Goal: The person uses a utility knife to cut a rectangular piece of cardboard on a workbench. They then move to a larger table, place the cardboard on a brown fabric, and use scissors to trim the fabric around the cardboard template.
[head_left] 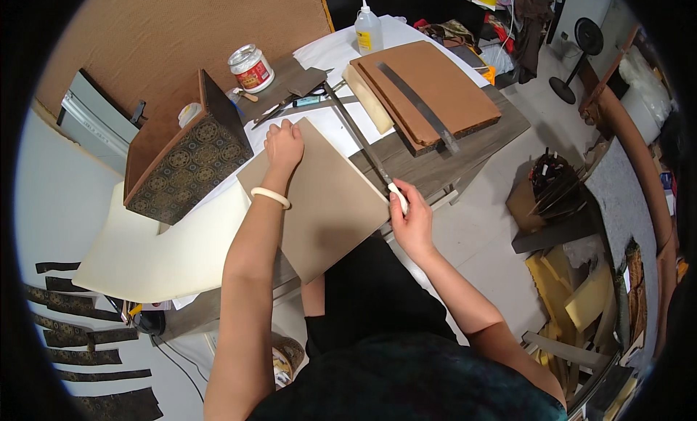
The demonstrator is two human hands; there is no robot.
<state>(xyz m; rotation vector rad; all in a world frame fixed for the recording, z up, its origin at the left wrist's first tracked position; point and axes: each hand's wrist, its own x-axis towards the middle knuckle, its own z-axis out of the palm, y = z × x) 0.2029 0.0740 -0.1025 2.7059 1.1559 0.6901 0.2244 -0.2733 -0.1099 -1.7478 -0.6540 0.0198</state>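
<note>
A beige rectangular board [330,203] with a pale layer along its right edge lies at an angle, jutting over the table's near edge. My left hand [285,145], with a cream bangle on the wrist, is closed in a fist on its upper left edge. In my right hand [412,221] is the white handle of a long-bladed knife [363,141]. Its narrow dark blade points away from me along the board's right side, toward the scissors [294,100] and a teal marker [306,100]. The fist hides part of the board's edge.
Left stands a brown box-like piece with patterned fabric [192,156], over a cream foam sheet [174,250]. Behind are a glue jar [252,68] and squeeze bottle [368,30]. Brown panels [443,94] bear a dark strip. Foam offcuts [573,297] lie lower right.
</note>
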